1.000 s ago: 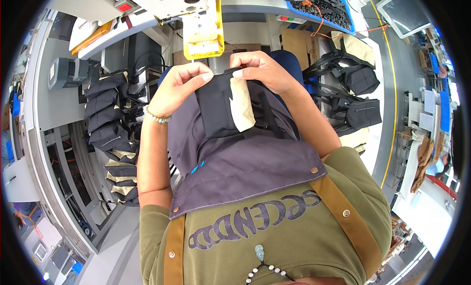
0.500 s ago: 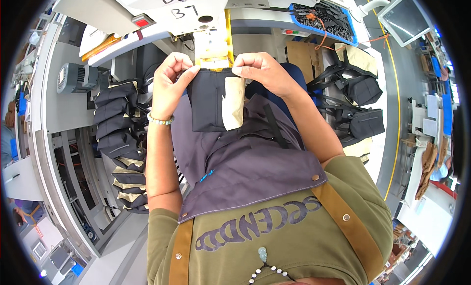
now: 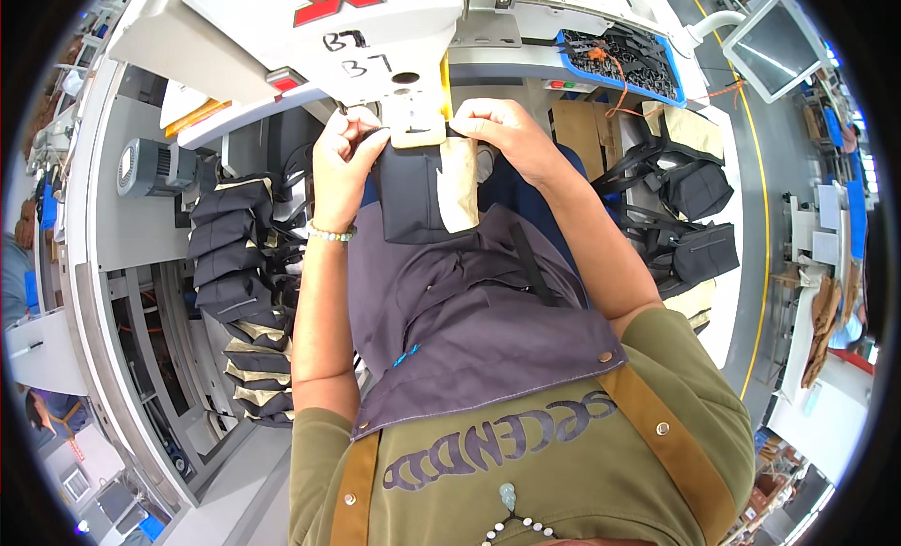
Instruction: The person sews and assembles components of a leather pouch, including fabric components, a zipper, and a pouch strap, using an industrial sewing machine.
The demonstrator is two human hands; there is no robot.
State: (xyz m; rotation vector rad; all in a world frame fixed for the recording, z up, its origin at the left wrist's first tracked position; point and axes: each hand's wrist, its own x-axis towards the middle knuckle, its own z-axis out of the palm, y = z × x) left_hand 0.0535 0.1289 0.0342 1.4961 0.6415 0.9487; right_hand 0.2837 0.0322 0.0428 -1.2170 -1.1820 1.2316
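Observation:
My left hand [image 3: 340, 166] pinches the upper left corner of a dark fabric piece [image 3: 411, 194] with a tan lining strip [image 3: 459, 184]. On the other side, my right hand [image 3: 505, 131] grips its upper right corner. Both hands hold the piece up against the underside of a white sewing machine head [image 3: 310, 30], just below its cream-coloured clamp plate [image 3: 417, 114]. The piece's top edge is hidden under that plate. A grey apron [image 3: 479, 339] covers my lap below the piece.
A stack of dark and tan fabric pieces [image 3: 236, 292] stands at my left. Finished black bags with straps [image 3: 690, 217] lie at my right. A blue tray of small black parts [image 3: 624, 62] sits behind the machine, beside a monitor [image 3: 774, 39]. A grey motor [image 3: 155, 169] is at left.
Both hands have moved the fabric piece up and away from me, under the machine head. The machine head now fills more of the top of the view.

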